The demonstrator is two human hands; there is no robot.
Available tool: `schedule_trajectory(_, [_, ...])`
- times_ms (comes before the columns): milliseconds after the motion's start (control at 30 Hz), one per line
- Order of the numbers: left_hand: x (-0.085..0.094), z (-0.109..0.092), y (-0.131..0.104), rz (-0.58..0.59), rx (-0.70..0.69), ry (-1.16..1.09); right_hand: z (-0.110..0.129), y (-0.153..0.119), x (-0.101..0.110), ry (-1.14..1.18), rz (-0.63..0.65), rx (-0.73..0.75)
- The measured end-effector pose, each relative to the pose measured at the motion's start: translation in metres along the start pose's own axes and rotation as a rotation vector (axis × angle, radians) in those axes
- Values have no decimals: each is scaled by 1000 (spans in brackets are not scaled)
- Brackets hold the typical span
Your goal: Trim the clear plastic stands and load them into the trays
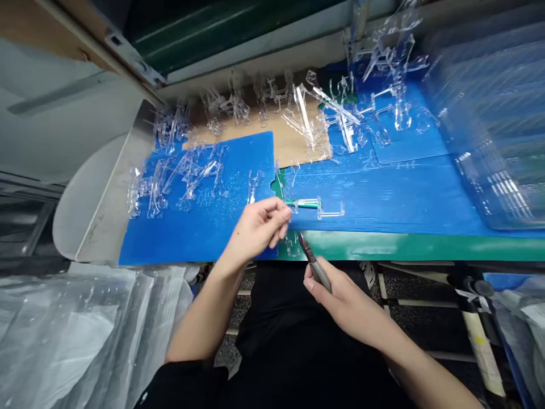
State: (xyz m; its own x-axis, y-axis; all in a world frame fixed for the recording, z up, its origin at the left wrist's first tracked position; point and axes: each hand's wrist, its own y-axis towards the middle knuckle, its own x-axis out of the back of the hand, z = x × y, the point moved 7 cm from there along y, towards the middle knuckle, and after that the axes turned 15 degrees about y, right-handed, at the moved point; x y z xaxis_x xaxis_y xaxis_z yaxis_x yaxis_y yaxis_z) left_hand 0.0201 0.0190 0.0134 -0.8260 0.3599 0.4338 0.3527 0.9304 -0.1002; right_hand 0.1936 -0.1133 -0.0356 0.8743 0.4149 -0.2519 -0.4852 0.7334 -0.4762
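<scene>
My left hand point(260, 227) is closed in a pinch on a clear plastic part point(292, 243) that shows above and below the fingers, over the front of the workbench. To its right, my right hand point(334, 287) grips the grey handles of a pair of pliers or cutters point(314, 262), with the dark tip pointing up and left, apart from the clear part. Just beyond my hands, an angular clear plastic piece point(330, 213) lies on the blue sheet point(395, 196).
Clusters of clear plastic parts point(193, 173) lie on the left blue sheet point(170, 238). More stand along the back on brown cardboard point(255, 133). A transparent tray or bag point(502, 130) is at the right. Plastic sheeting point(97, 335) hangs at the lower left.
</scene>
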Motion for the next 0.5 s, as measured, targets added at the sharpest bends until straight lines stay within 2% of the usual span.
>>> schedule_trajectory(67, [-15, 24, -22, -20, 51, -148, 4, 6, -6, -5, 17, 5])
schedule_trajectory(133, [-22, 36, -36, -46, 81, -225, 4, 10, -10, -2, 18, 2])
schedule_trajectory(333, [-25, 50, -52, -11, 115, -311, -2, 12, -17, -47, 29, -32])
schedule_trajectory(500, [-26, 58, -57, -46, 122, -337, -8, 12, -21, -75, 16, -57])
